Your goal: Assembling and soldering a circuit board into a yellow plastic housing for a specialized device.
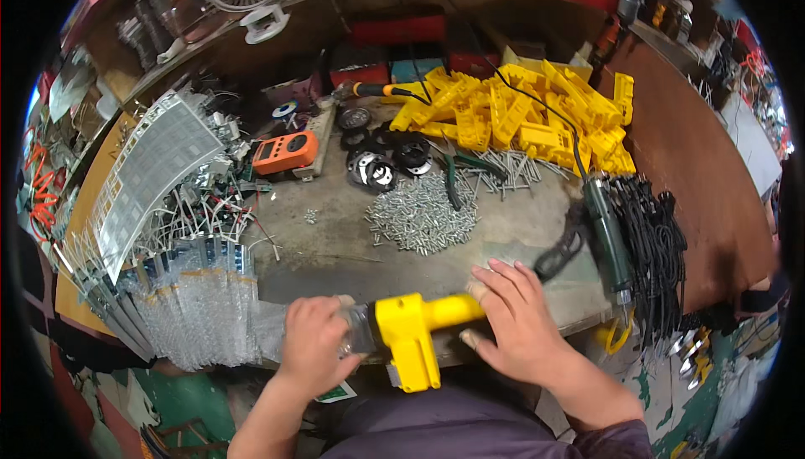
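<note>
Above my lap at the bench's front edge is a yellow plastic tool housing (406, 337) with a round handle-like arm pointing right. A clear cylindrical part (360, 329) joins its left side. My left hand (314, 342) is closed around that clear part, its thumb low. At the other end, my right hand (521, 325) has its fingers stretched out and spread; the tip of the yellow arm lies by its thumb and forefinger. Whether the palm presses on it is hidden. Beyond the right fingertips is a blurred black cord piece (560, 254).
A pile of small screws (423, 214) lies mid-bench, with pliers (454, 182) beside it. Yellow housings (520, 111) are heaped behind. To the right are a green electric screwdriver (608, 241) and black cords (650, 249); to the left, bubble-wrapped parts (197, 312) and an orange multimeter (285, 152).
</note>
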`<state>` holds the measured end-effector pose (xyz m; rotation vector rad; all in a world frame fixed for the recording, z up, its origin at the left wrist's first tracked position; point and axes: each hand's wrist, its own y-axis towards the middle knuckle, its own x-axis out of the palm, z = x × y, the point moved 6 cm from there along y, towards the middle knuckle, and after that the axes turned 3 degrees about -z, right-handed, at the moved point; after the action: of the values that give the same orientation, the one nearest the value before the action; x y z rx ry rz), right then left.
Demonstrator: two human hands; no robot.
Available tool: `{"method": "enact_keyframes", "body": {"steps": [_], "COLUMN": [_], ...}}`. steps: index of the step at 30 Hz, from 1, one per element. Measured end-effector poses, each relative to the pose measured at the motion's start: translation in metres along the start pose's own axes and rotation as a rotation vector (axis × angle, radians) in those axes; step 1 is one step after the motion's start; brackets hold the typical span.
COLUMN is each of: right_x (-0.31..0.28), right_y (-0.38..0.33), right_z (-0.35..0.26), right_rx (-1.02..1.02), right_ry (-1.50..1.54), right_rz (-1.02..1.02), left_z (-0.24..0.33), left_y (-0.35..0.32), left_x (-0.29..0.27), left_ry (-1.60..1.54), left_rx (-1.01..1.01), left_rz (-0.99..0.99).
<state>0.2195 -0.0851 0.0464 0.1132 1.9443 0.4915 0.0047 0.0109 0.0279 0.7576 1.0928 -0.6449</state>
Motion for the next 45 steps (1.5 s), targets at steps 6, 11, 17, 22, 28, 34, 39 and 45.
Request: {"method": "enact_keyframes", "body": {"steps": [6,11,17,22,28,34,39,45], "right_x": [-0.018,-0.023,-0.020,-0.019,-0.019,-0.023,-0.028,0.006], "right_y": [-0.001,-0.013,-0.015,0.006,0.023,0.026,0.058,0.143], "right_z": [-0.008,-0.018,-0.013,0.010,0.024,0.022,0.023,0.101], "right_rx": [-0.047,-0.221,-0.239,-0.118,-0.107,-0.236,-0.195,0.244], "right_ry": [-0.174,-0.260,-0.241,-0.107,-0.111,-0.158,0.093,0.184], "right_rz": [0.035,0.414,0.441,0.195,0.062,-0.041,-0.474,-0.642], "left_z": [0.048,0.053,0.043,0.037,0.013,-0.037,-0.001,0.030], "left_y": [-0.038,-0.056,-0.057,-0.011,0.008,-0.022,-0.049,-0.040], "left_x": [-0.036,-0.023,-0.015,-0.057,-0.058,-0.007,0.013,0.013], "left_ry": [0.525,0.598,0.569,0.393,0.061,-0.603,-1.406,-1.239], "left_rx": [0.274,0.327,0.274,0.135,-0.178,-0.152,-0.367,-0.499], "left_rz": [0.589,0.999,1.054,0.232,-0.282,-0.894,-1.037,-0.899]}}
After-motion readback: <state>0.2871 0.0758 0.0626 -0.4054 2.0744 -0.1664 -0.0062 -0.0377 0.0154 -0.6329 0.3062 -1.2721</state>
